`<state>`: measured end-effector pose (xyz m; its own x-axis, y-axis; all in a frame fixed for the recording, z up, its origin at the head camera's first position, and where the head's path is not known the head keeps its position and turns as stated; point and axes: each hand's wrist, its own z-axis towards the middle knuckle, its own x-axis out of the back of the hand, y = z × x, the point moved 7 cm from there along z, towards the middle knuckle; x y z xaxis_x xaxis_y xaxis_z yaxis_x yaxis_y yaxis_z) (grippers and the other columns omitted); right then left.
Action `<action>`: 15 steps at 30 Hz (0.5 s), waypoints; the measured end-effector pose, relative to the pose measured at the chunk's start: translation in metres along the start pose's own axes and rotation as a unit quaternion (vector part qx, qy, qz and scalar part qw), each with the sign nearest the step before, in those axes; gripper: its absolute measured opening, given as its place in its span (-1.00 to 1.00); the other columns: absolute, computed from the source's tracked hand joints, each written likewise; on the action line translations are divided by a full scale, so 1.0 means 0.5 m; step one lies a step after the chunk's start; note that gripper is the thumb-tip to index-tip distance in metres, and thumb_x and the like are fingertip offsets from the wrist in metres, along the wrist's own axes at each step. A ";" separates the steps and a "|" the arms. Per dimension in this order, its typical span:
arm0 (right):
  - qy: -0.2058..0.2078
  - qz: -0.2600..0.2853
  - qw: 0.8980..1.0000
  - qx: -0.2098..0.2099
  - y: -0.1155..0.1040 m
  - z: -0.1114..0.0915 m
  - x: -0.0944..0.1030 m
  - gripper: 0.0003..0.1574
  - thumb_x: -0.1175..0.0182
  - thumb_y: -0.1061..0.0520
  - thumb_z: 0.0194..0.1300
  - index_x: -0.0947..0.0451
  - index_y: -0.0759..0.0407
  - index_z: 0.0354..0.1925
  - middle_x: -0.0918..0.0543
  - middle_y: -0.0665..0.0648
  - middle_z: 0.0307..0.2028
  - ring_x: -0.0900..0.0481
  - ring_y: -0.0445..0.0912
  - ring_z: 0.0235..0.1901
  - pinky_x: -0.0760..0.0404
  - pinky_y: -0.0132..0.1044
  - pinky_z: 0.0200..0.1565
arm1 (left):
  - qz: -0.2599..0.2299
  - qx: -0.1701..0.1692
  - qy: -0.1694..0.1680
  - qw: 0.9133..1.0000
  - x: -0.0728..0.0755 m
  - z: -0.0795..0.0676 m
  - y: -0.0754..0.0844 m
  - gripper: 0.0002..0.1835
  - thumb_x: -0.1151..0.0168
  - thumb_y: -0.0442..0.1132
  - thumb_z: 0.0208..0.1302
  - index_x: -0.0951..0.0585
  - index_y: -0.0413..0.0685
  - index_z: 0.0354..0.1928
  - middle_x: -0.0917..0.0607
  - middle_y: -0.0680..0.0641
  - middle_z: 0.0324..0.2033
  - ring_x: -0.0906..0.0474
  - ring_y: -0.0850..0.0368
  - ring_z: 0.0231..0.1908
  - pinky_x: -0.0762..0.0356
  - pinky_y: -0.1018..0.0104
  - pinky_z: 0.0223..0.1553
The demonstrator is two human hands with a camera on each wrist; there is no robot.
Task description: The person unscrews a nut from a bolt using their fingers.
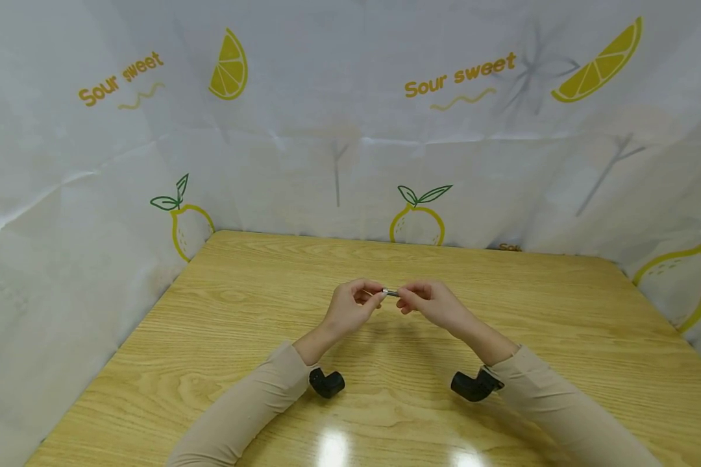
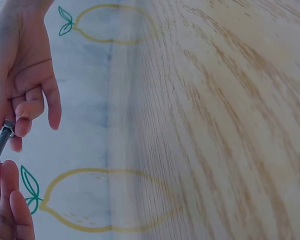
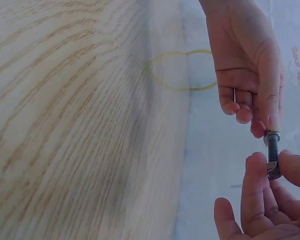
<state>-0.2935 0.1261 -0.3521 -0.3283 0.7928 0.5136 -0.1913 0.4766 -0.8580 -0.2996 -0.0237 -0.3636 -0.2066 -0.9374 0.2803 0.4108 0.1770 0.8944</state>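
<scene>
A short metal bolt [image 1: 391,292] is held up between the two hands over the wooden table. My left hand [image 1: 353,305] pinches one end between thumb and forefinger, at a hexagonal nut [image 3: 274,170]. The opposite end is pinched by the thumb and fingertips of my right hand [image 1: 435,303]. Between the fingertips the bare thread [image 3: 273,150] shows in the right wrist view. A round, wider metal part [image 3: 272,136] sits right at the right fingertips, partly covered by them. On both hands the other fingers are loosely bent beside the bolt.
The wood-grain table [image 1: 210,363] spreads under both arms. A white cloth with lemon prints [image 1: 304,175] hangs behind it and along its sides. Black curved mounts stick out from the left cuff [image 1: 327,383] and the right cuff [image 1: 472,385].
</scene>
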 end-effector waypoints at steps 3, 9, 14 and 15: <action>0.019 -0.006 1.000 0.002 0.001 0.001 0.005 -0.61 -0.10 0.05 0.35 -0.50 0.34 -0.02 -0.64 0.32 -0.16 -0.65 -0.03 -0.21 -0.57 -0.02 0.00 | -0.007 0.007 -0.001 1.000 0.000 0.000 -0.001 -0.82 -0.19 -0.31 0.27 -0.63 -0.27 -0.15 -0.67 -0.27 -0.31 -0.60 -0.32 -0.31 -0.57 0.47 -0.42; 0.032 0.008 0.999 0.022 -0.001 0.002 0.010 -0.55 -0.22 0.13 0.25 -0.44 0.37 0.03 -0.56 0.33 -0.06 -0.62 0.04 -0.14 -0.63 -0.18 -0.11 | -0.014 0.024 0.002 1.000 -0.002 0.003 -0.007 -0.80 -0.19 -0.33 0.26 -0.62 -0.30 -0.14 -0.66 -0.32 -0.29 -0.61 -0.27 -0.32 -0.56 0.50 -0.41; 0.005 0.020 1.000 0.003 0.004 0.000 0.005 -0.45 -0.09 -0.02 0.36 -0.41 0.38 0.11 -0.60 0.35 -0.07 -0.64 0.03 -0.14 -0.57 -0.01 0.02 | -0.007 0.028 -0.003 1.000 0.000 -0.004 0.017 -0.79 -0.15 -0.38 0.27 -0.60 -0.38 -0.12 -0.65 -0.37 -0.28 -0.60 -0.31 -0.31 -0.55 0.51 -0.41; 0.000 0.021 1.000 -0.002 0.006 0.000 0.004 -0.43 -0.05 -0.04 0.38 -0.41 0.40 0.10 -0.62 0.35 -0.09 -0.65 0.00 -0.17 -0.56 0.02 0.03 | -0.008 0.029 -0.005 1.000 0.001 -0.006 0.026 -0.79 -0.15 -0.38 0.27 -0.59 -0.39 -0.12 -0.64 -0.38 -0.27 -0.59 -0.34 -0.29 -0.54 0.53 -0.41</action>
<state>-0.2948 0.1291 -0.3533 -0.3350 0.8122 0.4776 -0.1734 0.4451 -0.8785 -0.2915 -0.0227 -0.3529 -0.2227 -0.9370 0.2691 0.3555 0.1790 0.9174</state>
